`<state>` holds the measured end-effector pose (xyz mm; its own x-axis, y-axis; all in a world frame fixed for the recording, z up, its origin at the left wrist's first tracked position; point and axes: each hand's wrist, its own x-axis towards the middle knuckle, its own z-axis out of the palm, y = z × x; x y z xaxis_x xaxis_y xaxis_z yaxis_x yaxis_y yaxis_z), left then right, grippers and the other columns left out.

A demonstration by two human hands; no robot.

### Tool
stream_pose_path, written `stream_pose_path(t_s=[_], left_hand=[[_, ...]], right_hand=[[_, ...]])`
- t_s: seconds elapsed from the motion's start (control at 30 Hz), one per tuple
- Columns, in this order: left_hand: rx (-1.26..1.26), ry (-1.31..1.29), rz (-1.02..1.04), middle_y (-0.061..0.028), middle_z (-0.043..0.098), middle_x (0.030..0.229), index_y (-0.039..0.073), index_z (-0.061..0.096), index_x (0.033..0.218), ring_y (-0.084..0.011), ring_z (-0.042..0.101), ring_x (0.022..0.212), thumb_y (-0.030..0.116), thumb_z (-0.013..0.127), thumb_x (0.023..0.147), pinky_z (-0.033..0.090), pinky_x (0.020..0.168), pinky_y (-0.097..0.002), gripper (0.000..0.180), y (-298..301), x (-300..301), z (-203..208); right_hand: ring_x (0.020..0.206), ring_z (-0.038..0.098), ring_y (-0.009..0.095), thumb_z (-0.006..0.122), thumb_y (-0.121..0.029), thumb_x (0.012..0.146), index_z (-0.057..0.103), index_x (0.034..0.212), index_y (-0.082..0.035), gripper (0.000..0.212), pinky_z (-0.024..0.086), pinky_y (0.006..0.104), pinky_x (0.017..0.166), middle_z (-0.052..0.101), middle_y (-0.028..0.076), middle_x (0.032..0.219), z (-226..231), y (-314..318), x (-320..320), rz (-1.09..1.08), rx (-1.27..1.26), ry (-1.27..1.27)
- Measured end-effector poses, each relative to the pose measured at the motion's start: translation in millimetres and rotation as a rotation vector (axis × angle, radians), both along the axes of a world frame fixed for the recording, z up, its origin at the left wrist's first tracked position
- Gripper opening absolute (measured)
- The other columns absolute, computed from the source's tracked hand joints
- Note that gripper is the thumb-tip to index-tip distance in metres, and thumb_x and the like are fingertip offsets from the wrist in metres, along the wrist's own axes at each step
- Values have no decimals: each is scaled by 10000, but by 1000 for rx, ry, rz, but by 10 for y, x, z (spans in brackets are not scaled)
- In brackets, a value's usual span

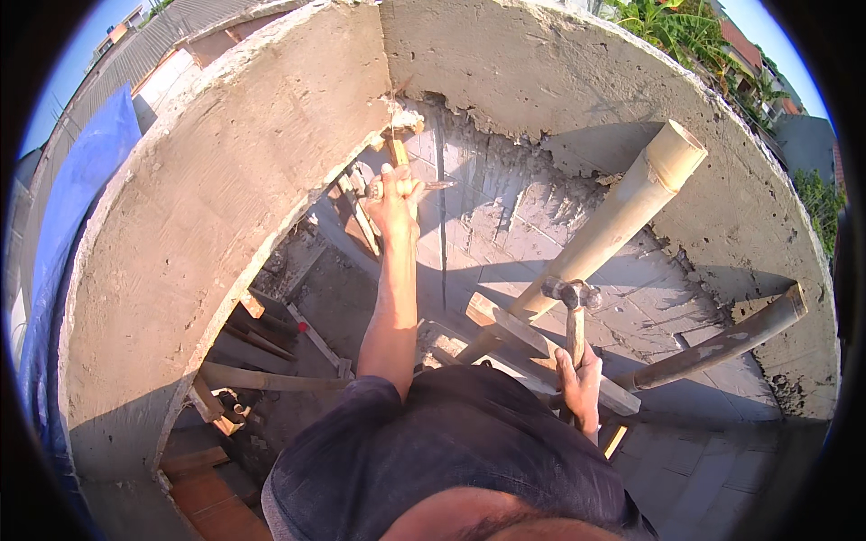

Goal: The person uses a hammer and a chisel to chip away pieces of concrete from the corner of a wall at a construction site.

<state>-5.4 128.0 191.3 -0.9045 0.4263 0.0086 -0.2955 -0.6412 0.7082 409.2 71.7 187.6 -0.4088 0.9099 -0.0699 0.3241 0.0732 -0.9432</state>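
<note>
My left hand (394, 212) reaches up to the inner corner of the plastered wall, its fingers closed round a short pointed bar (439, 185) that looks like a chisel. The bar's tip sticks out to the right; the middle is hidden in the fist. Just beyond the knuckles is a yellowish wooden piece (398, 150), below broken plaster at the corner. Down on the right, my right hand (584, 386) grips a hammer (575, 326) by its wooden handle, metal head up. The hammer head is apart from the bar, in front of a thick bamboo pole.
The thick bamboo pole (622, 212) slants up to the curved plastered wall (225, 189). A darker pole (722, 338) leans at the right. A timber beam (550, 352) crosses near my right hand. Lower left lie boards and rubble; a blue tarp (77, 207) hangs outside the wall.
</note>
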Motion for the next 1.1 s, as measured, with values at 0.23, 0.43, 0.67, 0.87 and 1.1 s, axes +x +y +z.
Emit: stream_pose_path(t_s=[0.23, 0.43, 0.67, 0.87, 1.1], left_hand=[[-960, 569, -336, -54, 650, 688, 1, 715, 841, -134, 639, 586, 277, 706, 989, 577, 572, -321, 313, -836, 27, -888], [-1790, 477, -496, -235, 746, 1090, 15, 760, 1050, -416, 710, 1061, 567, 778, 826, 564, 910, -492, 595, -2170, 573, -2439], [-1578, -5, -270, -149, 756, 768, 28, 760, 856, -273, 768, 740, 521, 734, 869, 593, 738, -398, 494, -3867, 1350, -3639], [-1820, 744, -780, -257, 743, 904, -7, 748, 938, -382, 746, 957, 459, 753, 836, 590, 778, -441, 477, -4238, 1444, -4652], [-1875, 327, -654, -210, 740, 1061, 22, 639, 1202, -412, 699, 1059, 262, 725, 914, 534, 861, -492, 384, -3362, 1139, -3310]], right_hand=[[490, 486, 159, 735, -206, 936, 613, 915, 2, 242, 420, 344, 507, 543, 87, 577, 89, 334, -412, 145, 176, -50], [521, 596, 302, 750, -199, 921, 631, 909, -17, 217, 465, 393, 541, 589, 141, 605, -140, 454, -863, 346, 339, -73], [719, 667, 327, 713, -324, 942, 669, 1029, -6, 333, 512, 443, 710, 683, 196, 764, -687, 475, -1170, 385, 43, -162], [716, 668, 306, 711, -322, 940, 685, 1150, 0, 385, 509, 445, 705, 688, 190, 770, -972, 507, -1283, 341, -54, -133], [645, 562, 205, 724, -331, 942, 674, 1067, 7, 364, 482, 408, 647, 615, 123, 695, -1035, 459, -1288, 275, -46, -134]])
